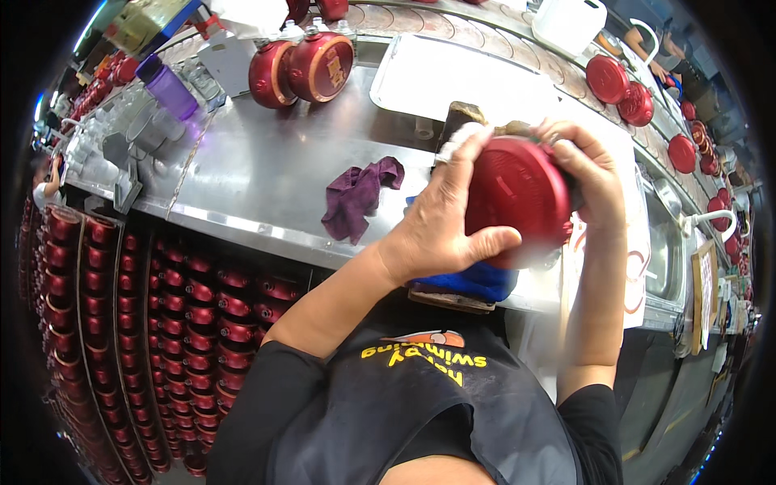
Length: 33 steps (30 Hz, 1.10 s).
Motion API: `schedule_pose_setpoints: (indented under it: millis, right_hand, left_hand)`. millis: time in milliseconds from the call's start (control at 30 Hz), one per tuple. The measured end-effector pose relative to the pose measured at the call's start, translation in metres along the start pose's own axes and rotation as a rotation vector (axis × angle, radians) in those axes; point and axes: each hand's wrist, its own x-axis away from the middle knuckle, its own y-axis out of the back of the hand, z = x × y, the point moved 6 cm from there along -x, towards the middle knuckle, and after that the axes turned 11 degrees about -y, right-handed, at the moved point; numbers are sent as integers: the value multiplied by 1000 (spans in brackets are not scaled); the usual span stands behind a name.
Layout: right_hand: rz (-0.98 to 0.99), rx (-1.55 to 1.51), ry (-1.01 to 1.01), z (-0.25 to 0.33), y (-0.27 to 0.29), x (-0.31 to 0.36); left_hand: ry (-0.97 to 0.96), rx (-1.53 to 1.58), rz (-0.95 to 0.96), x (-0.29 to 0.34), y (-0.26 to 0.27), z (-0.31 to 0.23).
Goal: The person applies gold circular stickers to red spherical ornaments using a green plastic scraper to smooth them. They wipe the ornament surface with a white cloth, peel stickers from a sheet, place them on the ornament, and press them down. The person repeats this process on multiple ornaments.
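Observation:
A round, flattened red bottle (pixel 517 190) is held up between my two hands, its broad glossy face toward me. My left hand (pixel 444 206) grips its left side, the thumb lying across the face and something white around the fingertips. My right hand (pixel 586 166) closes around its upper right edge, fingers bent; what lies under them is partly hidden. Beneath the bottle, a bunched blue cloth (pixel 473 283) rests at the counter's near edge. A dark block-like stand (pixel 461 117) shows behind my left fingertips. Left of my hands lies a crumpled purple cloth (pixel 360 198).
Two red round bottles (pixel 303 69) stand at the back of the steel counter (pixel 250 170), near a white tray (pixel 461 77). A purple tumbler (pixel 168 89) and clear glassware stand far left. Stacked red bottles (pixel 202 323) fill racks below. A sink (pixel 663 250) lies right.

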Motion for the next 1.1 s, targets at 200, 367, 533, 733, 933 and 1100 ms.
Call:
schedule_pose_setpoints:
  millis: [200,367,533,733,933,1100]
  right_hand:
    - [-62,-188,-130,-40,-2,-9]
    - [-611,1086,465,8,-3,8]
    - [-619,1146,367,7,54,21]
    - [-365,1412,-62,-74,103,-80]
    - [-289,1701,-129,-92,106,-125]
    - [-619,1717,-69,-69,165,-121]
  left_hand:
    - [357,551,-17,-5,2,62]
    - [561,524,-101,3,-9,86]
    - [548,278,-255,17,2,86]
    - [509,339,-225,11,2,76]
    - [499,375,-128,19,6,78]
    - [482,409,-115,18,3,80]
